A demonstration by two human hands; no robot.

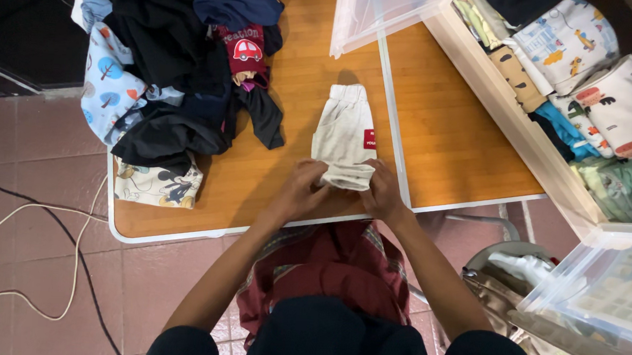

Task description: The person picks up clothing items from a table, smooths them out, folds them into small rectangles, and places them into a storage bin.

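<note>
A small cream-coloured pair of shorts (344, 132) with a red label lies flat on the wooden folding table (450, 134), its waistband away from me. Its near end is folded up into a roll. My left hand (302, 188) grips the left side of that folded end. My right hand (382, 189) grips the right side, fingers curled over the cloth. Both hands rest near the table's front edge.
A heap of dark and printed children's clothes (169, 73) covers the table's left half. A clear plastic lid (377, 9) stands at the back. A white bin of folded clothes (577, 91) sits at the right, another clear bin (601, 297) below it. Cables (26, 255) trail on the tiled floor.
</note>
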